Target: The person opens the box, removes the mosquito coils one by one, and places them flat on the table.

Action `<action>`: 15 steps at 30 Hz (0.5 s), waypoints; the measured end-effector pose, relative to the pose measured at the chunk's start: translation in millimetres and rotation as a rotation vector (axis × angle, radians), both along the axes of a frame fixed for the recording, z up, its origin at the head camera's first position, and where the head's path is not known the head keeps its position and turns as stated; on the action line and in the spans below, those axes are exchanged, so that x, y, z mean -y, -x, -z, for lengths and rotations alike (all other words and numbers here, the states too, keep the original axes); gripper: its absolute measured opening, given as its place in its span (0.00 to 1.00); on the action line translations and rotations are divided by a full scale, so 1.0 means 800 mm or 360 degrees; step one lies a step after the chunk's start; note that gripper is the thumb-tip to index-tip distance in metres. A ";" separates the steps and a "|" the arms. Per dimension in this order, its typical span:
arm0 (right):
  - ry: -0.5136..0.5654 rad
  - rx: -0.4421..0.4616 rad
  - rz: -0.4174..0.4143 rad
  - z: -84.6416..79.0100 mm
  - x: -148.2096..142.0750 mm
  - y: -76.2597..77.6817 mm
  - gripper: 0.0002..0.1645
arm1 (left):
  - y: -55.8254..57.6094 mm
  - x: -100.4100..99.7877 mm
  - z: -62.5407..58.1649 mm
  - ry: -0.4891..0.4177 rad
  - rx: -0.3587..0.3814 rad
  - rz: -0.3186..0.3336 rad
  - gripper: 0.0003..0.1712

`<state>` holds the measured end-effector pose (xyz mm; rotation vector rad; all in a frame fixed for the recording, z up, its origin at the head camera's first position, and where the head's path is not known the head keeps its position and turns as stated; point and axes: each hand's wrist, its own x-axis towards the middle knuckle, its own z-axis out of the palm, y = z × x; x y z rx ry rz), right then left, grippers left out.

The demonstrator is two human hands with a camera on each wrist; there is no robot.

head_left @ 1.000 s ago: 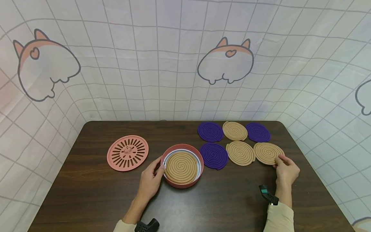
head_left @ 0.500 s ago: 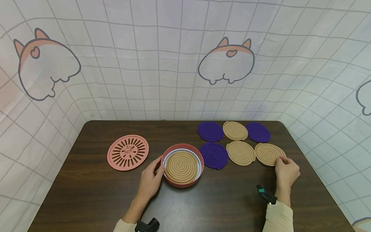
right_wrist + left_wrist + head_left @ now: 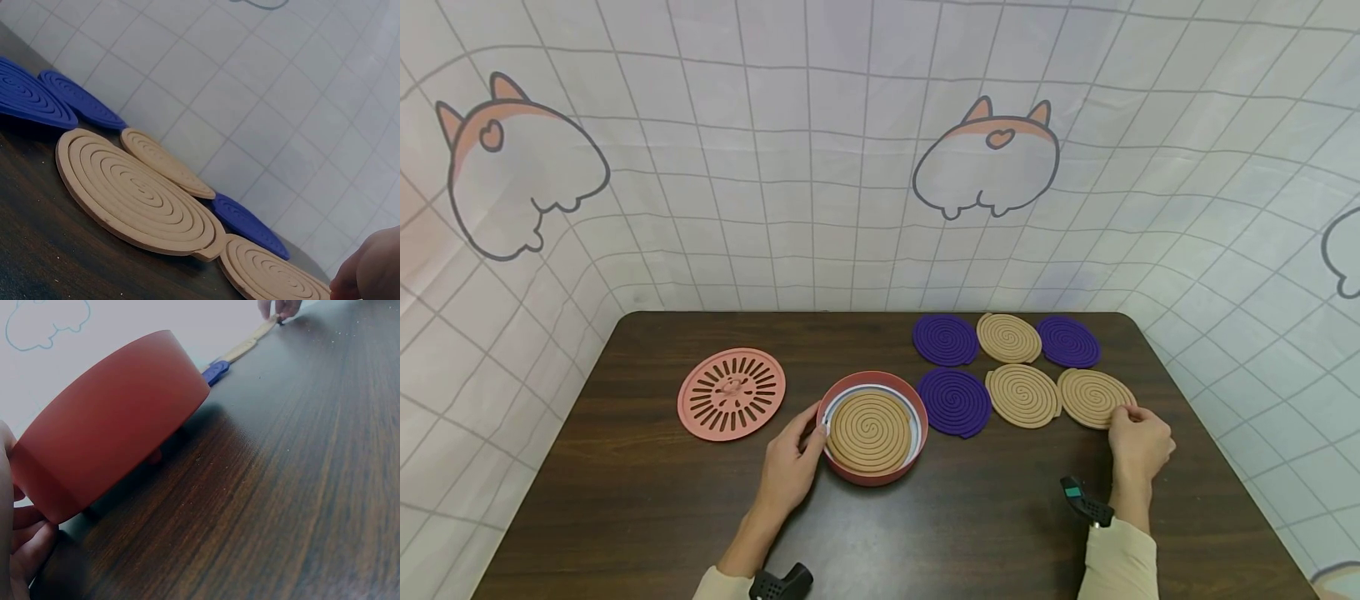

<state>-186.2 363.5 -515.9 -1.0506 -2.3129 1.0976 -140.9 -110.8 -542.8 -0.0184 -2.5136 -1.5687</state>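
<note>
My left hand [image 3: 788,462] grips the side of a red round mosquito coil holder [image 3: 917,454], thumb at the rim and fingers against the outer wall. Inside it, on a white lining, lies a tan mosquito coil [image 3: 869,433]. At the right, my right hand [image 3: 1138,442] pinches the near right edge of another tan mosquito coil [image 3: 1092,396], which lies at the end of the front row. The right wrist view shows this tan coil [image 3: 275,275] beside my fingers [image 3: 365,269]. In the left wrist view the red holder [image 3: 119,419] stands on short feet.
A pink slotted lid [image 3: 732,394] lies left of the holder. Right of the holder, two rows of coils nearly touch: purple coils [image 3: 953,402] and tan coils [image 3: 1022,396]. A white grid-patterned curtain [image 3: 850,167] surrounds the back and sides of the dark wooden table [image 3: 970,517].
The right-hand tan coil shifted slightly right and toward me, then slightly back left. My right hand moved a little left with its fingers on the edge. The left hand and holder stay put.
</note>
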 end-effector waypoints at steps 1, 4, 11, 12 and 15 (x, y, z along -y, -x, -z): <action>0.0002 0.0002 -0.0002 0.000 0.000 0.000 0.27 | 0.000 0.000 0.000 -0.0003 0.0002 0.0001 0.23; 0.0000 0.0053 0.0007 -0.002 0.000 -0.001 0.28 | 0.000 0.000 0.000 0.0004 0.0006 0.0001 0.23; 0.0031 0.0120 0.0021 -0.007 -0.001 -0.004 0.29 | 0.000 0.000 -0.001 0.0024 0.0006 -0.0002 0.24; 0.0036 0.0117 0.0022 -0.008 -0.001 -0.004 0.29 | 0.000 0.000 -0.001 0.0022 0.0006 -0.0003 0.24; 0.0040 0.0094 0.0031 -0.009 0.000 -0.004 0.29 | -0.001 0.000 -0.001 0.0019 0.0005 -0.0003 0.23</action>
